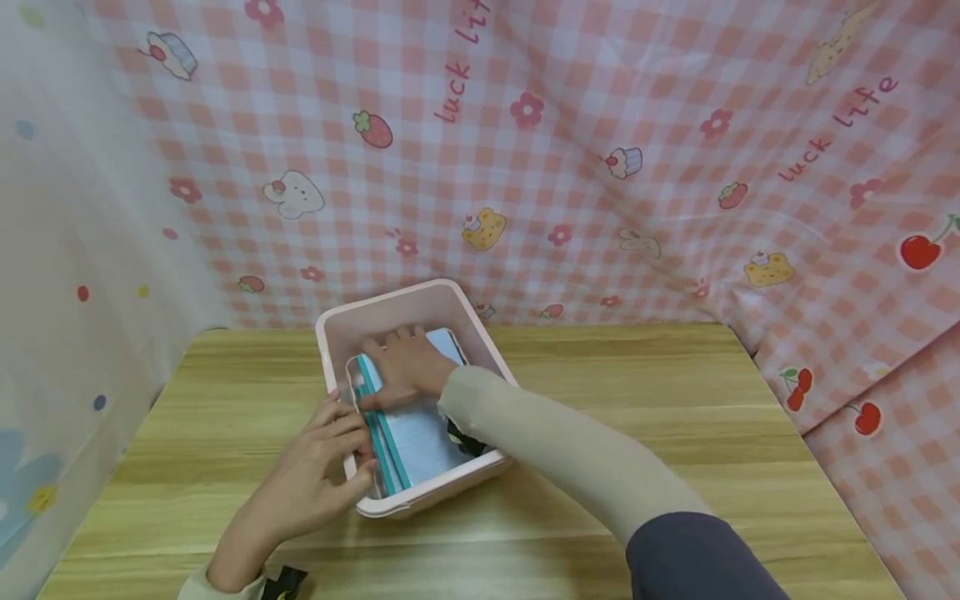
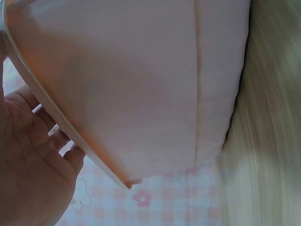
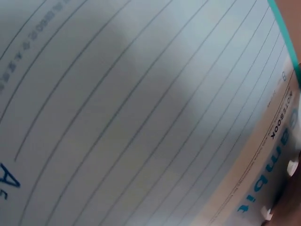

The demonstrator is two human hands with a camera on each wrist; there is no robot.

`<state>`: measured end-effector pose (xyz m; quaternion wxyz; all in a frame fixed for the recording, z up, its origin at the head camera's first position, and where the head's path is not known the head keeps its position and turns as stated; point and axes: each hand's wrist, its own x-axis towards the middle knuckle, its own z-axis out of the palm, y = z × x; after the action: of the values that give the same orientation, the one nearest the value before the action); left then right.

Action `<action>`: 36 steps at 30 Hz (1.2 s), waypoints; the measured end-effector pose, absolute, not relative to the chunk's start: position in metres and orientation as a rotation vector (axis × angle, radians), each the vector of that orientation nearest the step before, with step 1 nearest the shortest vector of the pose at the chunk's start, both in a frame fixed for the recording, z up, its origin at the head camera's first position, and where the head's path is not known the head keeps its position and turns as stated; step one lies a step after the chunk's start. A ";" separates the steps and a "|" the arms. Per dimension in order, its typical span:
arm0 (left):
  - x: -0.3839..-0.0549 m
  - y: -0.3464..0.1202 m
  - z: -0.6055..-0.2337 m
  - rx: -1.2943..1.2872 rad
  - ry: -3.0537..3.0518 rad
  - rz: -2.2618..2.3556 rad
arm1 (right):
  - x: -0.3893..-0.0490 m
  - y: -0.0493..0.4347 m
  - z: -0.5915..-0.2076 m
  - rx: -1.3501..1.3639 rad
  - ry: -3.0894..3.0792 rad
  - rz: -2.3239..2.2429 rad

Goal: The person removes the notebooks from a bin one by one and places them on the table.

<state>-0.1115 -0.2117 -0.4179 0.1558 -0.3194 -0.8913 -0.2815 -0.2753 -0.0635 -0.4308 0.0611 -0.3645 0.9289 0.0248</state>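
A pale pink plastic bin (image 1: 431, 492) stands on the wooden table. Inside lies a light blue notebook (image 1: 423, 437) with a teal edge and a lined cover; "NOTEBOOK" and "A5" are printed on it in the right wrist view. A second teal strip (image 1: 381, 454) runs alongside, lower down at the left. My right hand (image 1: 411, 362) reaches into the bin and rests on the notebook's cover, fingers spread towards its far end. With curled fingers, my left hand (image 1: 318, 467) holds the bin's left rim, also seen as a pale rim (image 2: 70, 129) in the left wrist view.
Wooden tabletop (image 1: 622, 392) extends on both sides of the bin. Behind it hangs a pink checked cloth (image 1: 420, 183), close to the bin's far end. A white cloth with coloured dots (image 1: 112, 250) hangs at the left.
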 end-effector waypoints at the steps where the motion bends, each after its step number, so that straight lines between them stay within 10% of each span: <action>1: -0.111 -0.212 -0.418 -0.916 -2.552 -0.808 | -0.276 -0.064 -0.430 -1.121 2.817 0.059; 36: -0.114 -0.215 -0.418 -0.935 -2.546 -0.815 | -0.258 -0.047 -0.348 -1.478 3.093 -0.323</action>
<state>-0.1140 -0.2152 -0.4180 0.1542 -0.3261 -0.8883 -0.2842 -0.2579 -0.0467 -0.3475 -0.1500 -0.4244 0.8881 -0.0926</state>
